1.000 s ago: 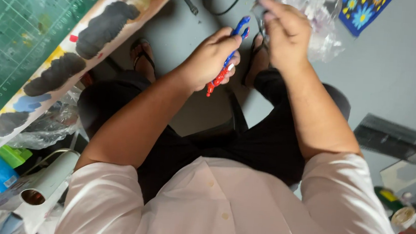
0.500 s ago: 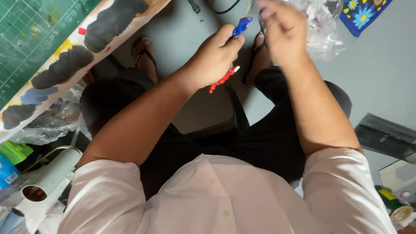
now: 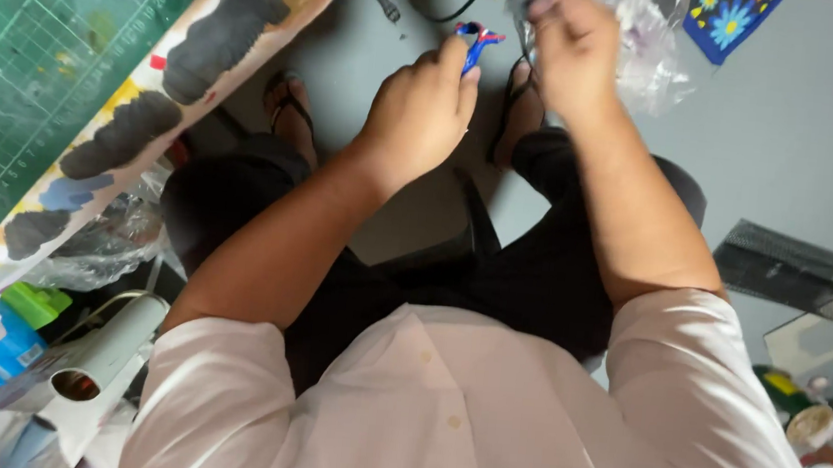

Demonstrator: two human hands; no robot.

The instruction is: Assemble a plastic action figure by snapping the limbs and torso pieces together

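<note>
Two hands raised over the lap: left hand (image 3: 417, 114) curled shut around a small blue-and-red tool (image 3: 476, 40), only its tip showing above the knuckles; right hand (image 3: 565, 46) just beside it, fingers pinched into a crumpled clear plastic bag (image 3: 645, 38).

Possible faults, as a judgement: tool slipping from the fist and dropping to the grey floor (image 3: 796, 147) below, since held in mid-air with no support; thin bag tearing or snagging on the tool tip.

Outward from the hands: black cable (image 3: 446, 6) beyond the left hand; sandalled feet beneath; counter (image 3: 254, 19) off to the left, carrying a green cutting mat (image 3: 42, 41); blue flowered cloth (image 3: 727, 15) past the right hand; cluttered containers at the lower edges.
</note>
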